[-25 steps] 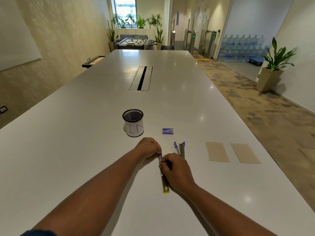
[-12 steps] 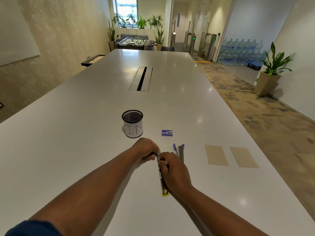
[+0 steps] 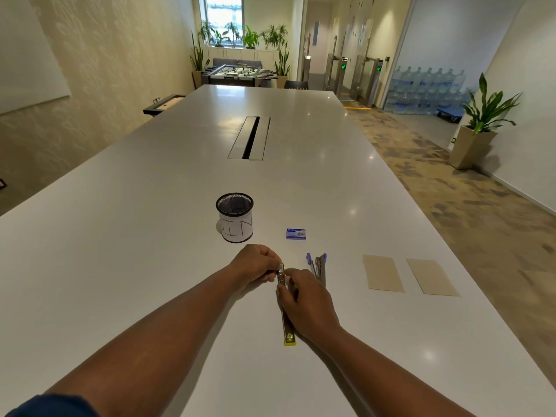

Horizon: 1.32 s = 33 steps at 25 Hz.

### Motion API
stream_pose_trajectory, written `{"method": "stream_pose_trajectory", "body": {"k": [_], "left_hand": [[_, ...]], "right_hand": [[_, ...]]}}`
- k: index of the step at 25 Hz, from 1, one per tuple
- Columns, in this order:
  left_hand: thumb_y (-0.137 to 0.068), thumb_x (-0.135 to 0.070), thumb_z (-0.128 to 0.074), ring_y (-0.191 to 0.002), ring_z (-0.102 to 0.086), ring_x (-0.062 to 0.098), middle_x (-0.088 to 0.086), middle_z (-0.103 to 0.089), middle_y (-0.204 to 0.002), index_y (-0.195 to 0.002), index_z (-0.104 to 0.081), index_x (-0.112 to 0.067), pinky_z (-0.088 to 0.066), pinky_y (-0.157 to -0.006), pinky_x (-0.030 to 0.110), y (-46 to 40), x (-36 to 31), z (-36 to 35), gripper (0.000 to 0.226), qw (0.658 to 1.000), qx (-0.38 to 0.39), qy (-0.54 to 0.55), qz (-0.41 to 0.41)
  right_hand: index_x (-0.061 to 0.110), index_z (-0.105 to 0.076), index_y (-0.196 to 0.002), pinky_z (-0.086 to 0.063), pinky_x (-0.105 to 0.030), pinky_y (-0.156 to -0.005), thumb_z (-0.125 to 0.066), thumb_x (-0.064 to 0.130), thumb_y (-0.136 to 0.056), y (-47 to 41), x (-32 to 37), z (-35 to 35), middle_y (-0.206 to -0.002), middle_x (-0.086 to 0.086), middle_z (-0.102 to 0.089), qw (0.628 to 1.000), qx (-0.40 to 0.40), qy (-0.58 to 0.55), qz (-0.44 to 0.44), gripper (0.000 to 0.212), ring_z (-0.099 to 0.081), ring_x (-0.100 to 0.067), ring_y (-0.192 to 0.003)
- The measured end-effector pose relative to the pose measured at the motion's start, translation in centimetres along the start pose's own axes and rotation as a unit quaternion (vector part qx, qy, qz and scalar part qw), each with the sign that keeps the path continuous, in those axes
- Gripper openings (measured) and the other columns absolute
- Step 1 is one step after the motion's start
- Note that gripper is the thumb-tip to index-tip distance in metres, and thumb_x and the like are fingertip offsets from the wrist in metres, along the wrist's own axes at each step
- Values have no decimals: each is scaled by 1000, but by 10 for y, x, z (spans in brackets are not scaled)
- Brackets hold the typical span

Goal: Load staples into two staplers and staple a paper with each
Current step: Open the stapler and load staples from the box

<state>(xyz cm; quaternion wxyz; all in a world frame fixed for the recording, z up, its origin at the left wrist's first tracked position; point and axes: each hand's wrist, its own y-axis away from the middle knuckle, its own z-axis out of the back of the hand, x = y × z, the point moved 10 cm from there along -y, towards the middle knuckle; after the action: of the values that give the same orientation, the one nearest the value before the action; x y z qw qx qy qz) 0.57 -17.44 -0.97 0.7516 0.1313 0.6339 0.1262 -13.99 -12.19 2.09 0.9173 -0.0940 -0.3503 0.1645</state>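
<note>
A yellow stapler (image 3: 288,329) lies swung open and flat on the white table (image 3: 150,236), its yellow end toward me. My left hand (image 3: 255,264) pinches its far metal end. My right hand (image 3: 307,302) grips the stapler's middle from the right, fingers curled over it. Just right of my hands a blue stapler (image 3: 318,266) lies open too. A small blue staple box (image 3: 296,233) sits beyond the staplers. Two tan papers (image 3: 382,276) (image 3: 430,276) lie side by side at the right.
A black mesh cup (image 3: 234,218) with a white paper label stands behind my left hand. A cable slot (image 3: 249,138) runs along the table's middle farther off. The table's right edge drops to a carpeted floor.
Both hands have stayed on the yellow stapler with only slight shifts of the fingers. My head has tipped a little, so the view moved slightly.
</note>
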Motion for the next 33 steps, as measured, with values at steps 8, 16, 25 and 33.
{"method": "stream_pose_trajectory", "body": {"k": [8,16,25,33], "left_hand": [[-80,11,-75,-74,-76,21,19,-76,-85,-95,-73,4,-59,-67,24,13,-7,-3,17,998,-3,24,-58],[-83,9,-73,-62,-73,9,21,-74,-89,-94,-73,3,-55,-59,15,12,-9,-1,13,995,-43,-1,-91],[-79,10,-74,-73,-75,26,21,-75,-81,-87,-73,3,-62,-70,30,7,-2,-2,11,994,-30,51,-88],[-79,3,-79,-67,-73,22,12,-72,-71,-88,-73,-1,-58,-67,24,4,0,-5,11,993,-17,65,-101]], "right_hand": [[24,-61,-93,-38,-23,-60,-62,52,-88,1,-5,3,-74,12,-49,999,22,2,-28,29,-46,-7,-66],[24,-44,-90,-44,-31,-61,-66,41,-76,15,1,-12,-78,7,-51,978,175,92,-71,31,-51,-14,-70],[20,-41,-102,-26,-29,-43,-54,15,-85,-5,41,32,-65,8,-41,991,42,128,-11,21,-39,-11,-52],[29,-40,-130,-53,-33,-62,-60,26,-94,-8,18,14,-85,4,-62,999,8,9,-52,41,-61,-15,-72]]}}
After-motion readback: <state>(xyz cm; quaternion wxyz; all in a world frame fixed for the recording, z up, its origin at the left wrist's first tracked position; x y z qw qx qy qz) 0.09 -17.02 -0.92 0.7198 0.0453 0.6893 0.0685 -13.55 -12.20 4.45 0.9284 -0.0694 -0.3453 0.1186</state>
